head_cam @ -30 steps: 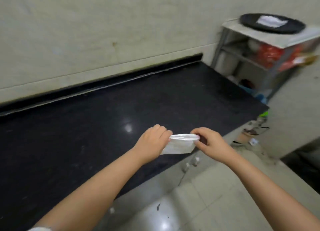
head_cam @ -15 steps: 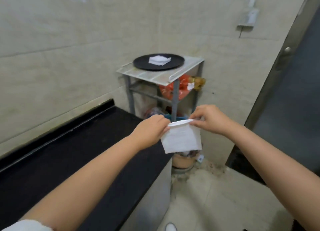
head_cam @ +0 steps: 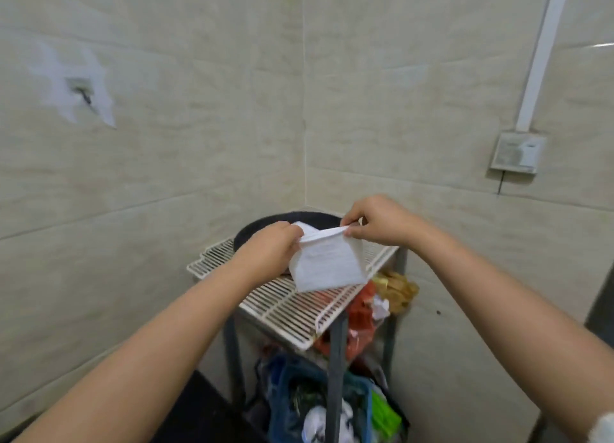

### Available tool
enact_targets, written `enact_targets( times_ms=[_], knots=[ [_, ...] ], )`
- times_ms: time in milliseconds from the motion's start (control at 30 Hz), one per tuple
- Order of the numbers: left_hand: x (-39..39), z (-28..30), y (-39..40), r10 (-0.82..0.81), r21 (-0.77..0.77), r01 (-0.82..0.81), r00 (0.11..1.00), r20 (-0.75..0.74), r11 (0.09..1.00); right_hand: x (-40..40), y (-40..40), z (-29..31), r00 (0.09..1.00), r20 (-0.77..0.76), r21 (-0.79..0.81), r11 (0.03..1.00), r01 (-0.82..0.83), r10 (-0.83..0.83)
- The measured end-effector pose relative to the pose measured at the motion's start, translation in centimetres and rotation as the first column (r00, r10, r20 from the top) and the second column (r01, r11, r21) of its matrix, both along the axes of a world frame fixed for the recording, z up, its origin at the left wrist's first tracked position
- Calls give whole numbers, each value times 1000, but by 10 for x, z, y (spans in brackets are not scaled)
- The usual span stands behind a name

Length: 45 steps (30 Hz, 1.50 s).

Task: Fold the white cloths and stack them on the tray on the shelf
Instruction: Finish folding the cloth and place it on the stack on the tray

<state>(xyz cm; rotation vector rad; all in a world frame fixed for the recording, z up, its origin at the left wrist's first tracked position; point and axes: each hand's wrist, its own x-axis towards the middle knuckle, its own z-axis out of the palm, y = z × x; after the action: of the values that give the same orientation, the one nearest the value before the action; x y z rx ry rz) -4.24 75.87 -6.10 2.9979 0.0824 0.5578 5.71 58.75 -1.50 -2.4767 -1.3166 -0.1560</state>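
Note:
A folded white cloth (head_cam: pixel 327 263) hangs in the air by its top edge, pinched at the left corner by my left hand (head_cam: pixel 269 246) and at the right corner by my right hand (head_cam: pixel 378 221). Right behind and under the hands lies the round black tray (head_cam: pixel 255 231) on the white wire top of the shelf (head_cam: pixel 282 304) in the corner of the room. The hands and the held cloth cover most of the tray, so any cloth lying on it is hidden.
Below the wire shelf, red and yellow bags (head_cam: pixel 365 309) and blue and green bags (head_cam: pixel 319 399) are stuffed between grey metal legs (head_cam: pixel 335 369). The black counter's corner (head_cam: pixel 199 419) is at bottom left. Tiled walls meet behind the shelf; a wall socket box (head_cam: pixel 518 153) hangs on the right.
I have turned from the black counter and come close to the shelf. Both hands carried the folded cloth up over the tray, which now sits right under them.

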Motion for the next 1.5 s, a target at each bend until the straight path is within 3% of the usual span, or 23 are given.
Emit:
enact_targets(
  times_ms=[100, 200, 300, 400, 500, 733, 833, 1167, 1333, 1500],
  knots=[
    [41, 20, 17, 138, -170, -134, 990, 13, 976, 51, 33, 11, 996, -91, 83, 996, -19, 26],
    [82, 27, 36, 270, -454, -242, 963, -2, 858, 105, 67, 14, 971, -229, 151, 988, -32, 66],
    [131, 26, 55, 384, -486, -328, 923, 18, 810, 162, 104, 13, 976, -179, 137, 985, -102, 126],
    [172, 22, 71, 501, -464, -408, 860, 92, 786, 210, 137, 6, 975, -48, 159, 965, -207, 217],
    [208, 5, 85, 601, -349, -533, 790, 120, 771, 257, 165, -18, 952, -20, 220, 930, -293, 305],
    [241, -77, 77, 603, -124, -625, 779, -174, 771, 323, 183, -116, 841, -80, -36, 842, -539, 535],
    [240, -85, 71, 606, -106, -632, 769, -202, 767, 331, 179, -127, 803, -109, -70, 802, -594, 585],
    [247, -92, 53, 640, 16, -655, 731, -237, 755, 340, 164, -137, 787, -100, -100, 781, -617, 609],
    [242, -99, 48, 632, -21, -662, 725, -274, 749, 336, 159, -137, 794, -106, -240, 759, -605, 599],
    [219, -87, 38, 735, -35, -747, 661, -149, 664, 306, 152, -113, 816, 3, -298, 779, -551, 579]
  ],
)
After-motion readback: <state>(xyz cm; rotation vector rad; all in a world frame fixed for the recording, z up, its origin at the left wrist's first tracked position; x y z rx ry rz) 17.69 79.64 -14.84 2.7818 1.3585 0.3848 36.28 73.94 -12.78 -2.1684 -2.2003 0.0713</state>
